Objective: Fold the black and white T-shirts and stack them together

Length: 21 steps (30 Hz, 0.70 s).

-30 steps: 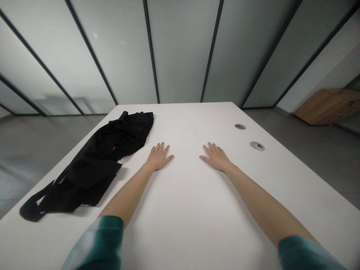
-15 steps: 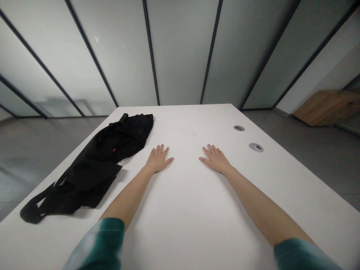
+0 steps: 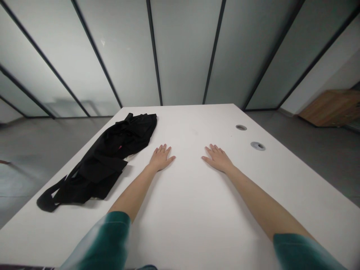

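My left hand lies flat on the white table, palm down with the fingers spread. To its left, a short gap away, is a crumpled black cloth garment; a strap-like loop sticks out at its near end and a small reddish spot shows in its folds. Which kind of garment it is, I cannot tell. My right hand rests palm down on the tabletop too, fingers apart, with nothing under or in it that I can see. Between the hands only bare tabletop shows.
Two round cable grommets are set in the table's right side. Behind the far edge stands a frosted glass partition with dark frames. A wooden board or cabinet is on the far right. Grey floor runs along both sides.
Both hands stay flat in place on the table. The view has shifted slightly, so everything sits a little further right, and the table's near edge shows at the bottom.
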### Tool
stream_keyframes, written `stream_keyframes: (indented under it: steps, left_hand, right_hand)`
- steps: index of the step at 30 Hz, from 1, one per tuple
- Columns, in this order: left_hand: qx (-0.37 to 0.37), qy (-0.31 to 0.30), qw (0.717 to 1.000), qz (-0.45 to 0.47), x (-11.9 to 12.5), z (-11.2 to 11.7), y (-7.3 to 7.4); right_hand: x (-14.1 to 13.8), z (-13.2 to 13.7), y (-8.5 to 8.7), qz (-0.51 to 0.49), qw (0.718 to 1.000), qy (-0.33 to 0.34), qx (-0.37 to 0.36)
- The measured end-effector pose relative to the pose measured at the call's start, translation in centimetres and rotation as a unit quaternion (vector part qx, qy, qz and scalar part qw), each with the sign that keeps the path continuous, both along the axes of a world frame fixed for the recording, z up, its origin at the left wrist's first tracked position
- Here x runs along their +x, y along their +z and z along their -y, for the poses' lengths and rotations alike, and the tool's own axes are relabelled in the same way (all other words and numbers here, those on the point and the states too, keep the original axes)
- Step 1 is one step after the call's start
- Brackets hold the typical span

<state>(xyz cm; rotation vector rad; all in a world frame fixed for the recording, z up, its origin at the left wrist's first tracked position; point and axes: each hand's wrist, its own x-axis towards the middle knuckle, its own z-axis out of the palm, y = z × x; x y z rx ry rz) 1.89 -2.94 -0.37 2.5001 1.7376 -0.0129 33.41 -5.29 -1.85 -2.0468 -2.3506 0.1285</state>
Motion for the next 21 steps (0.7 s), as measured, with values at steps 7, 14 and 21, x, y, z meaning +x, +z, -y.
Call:
stream_keyframes:
  steps: [7,14,21]
  left_hand:
    - [0.005,-0.007,1.000,0.010,-0.36,0.26,-0.18]
    - [0.004,-0.008,1.000,0.011,-0.30,0.47,0.13]
    - [0.022,-0.009,0.999,0.032,-0.26,0.53,0.64]
  right_hand:
    - [-0.38,0.12,0.37,0.009,1.000,-0.009,-0.002]
    - [-0.55,0.19,0.44,0.003,1.000,-0.018,-0.006]
    - [-0.51,0.28,0.44,0.016,1.000,-0.013,-0.006]
